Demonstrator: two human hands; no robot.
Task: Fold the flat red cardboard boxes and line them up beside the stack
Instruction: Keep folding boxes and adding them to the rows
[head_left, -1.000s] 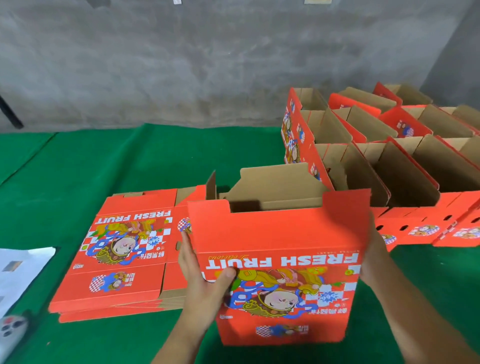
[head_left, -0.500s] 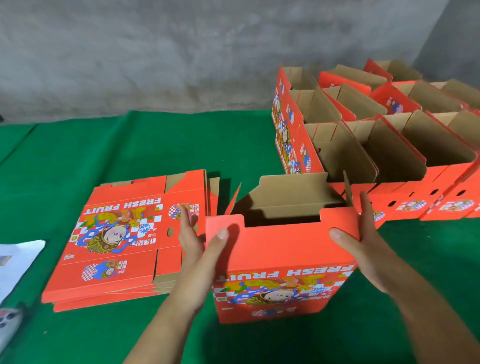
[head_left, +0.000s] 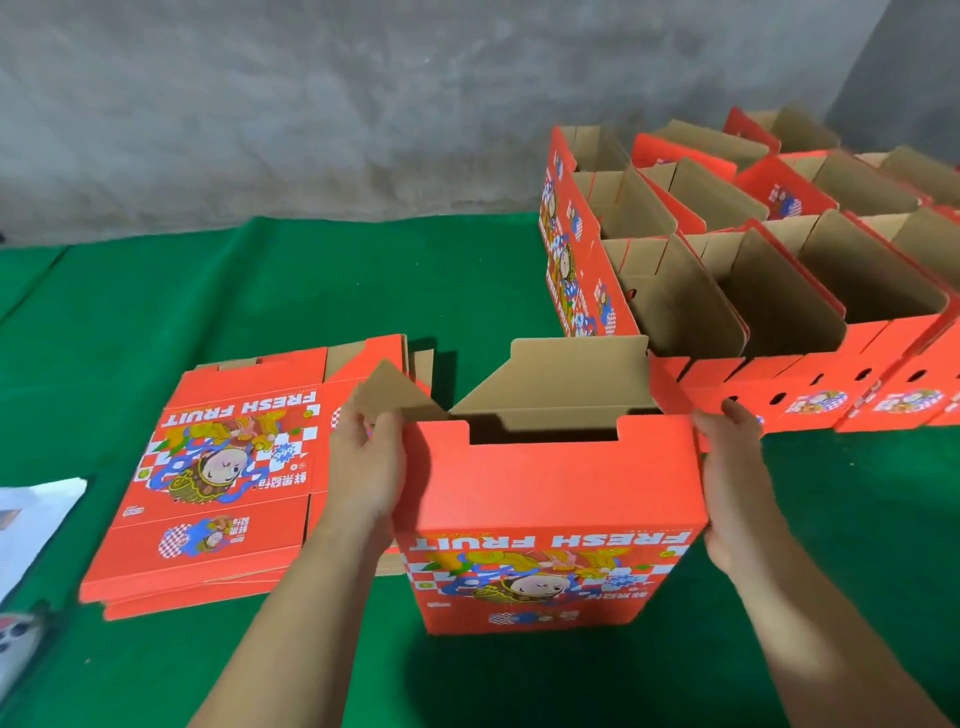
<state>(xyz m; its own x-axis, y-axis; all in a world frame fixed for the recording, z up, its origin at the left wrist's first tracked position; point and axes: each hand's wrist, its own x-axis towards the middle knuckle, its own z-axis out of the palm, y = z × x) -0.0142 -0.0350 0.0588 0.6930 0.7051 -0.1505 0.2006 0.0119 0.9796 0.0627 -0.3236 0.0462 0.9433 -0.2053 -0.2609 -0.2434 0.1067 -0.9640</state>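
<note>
Both hands at the half-formed red box (head_left: 556, 499), which stands upright on the green desk (head_left: 260, 291) — printed face toward the camera, top flaps open, brown inner flap (head_left: 566, 379) raised behind. Left hand (head_left: 366, 467) at the box's left edge, fingers curled around the brown side flap (head_left: 392, 395) and gripping it. Right hand (head_left: 730, 467) flat against the right side wall, fingers straight, pressing and holding nothing. Stack of flat red boxes (head_left: 218, 478) lies just left of the box, partly under the left forearm. Folded boxes (head_left: 779, 291) stand in rows to the rear right, open tops up — nearest row just behind the box's right corner. White sheet (head_left: 36, 514) at the left edge.
</note>
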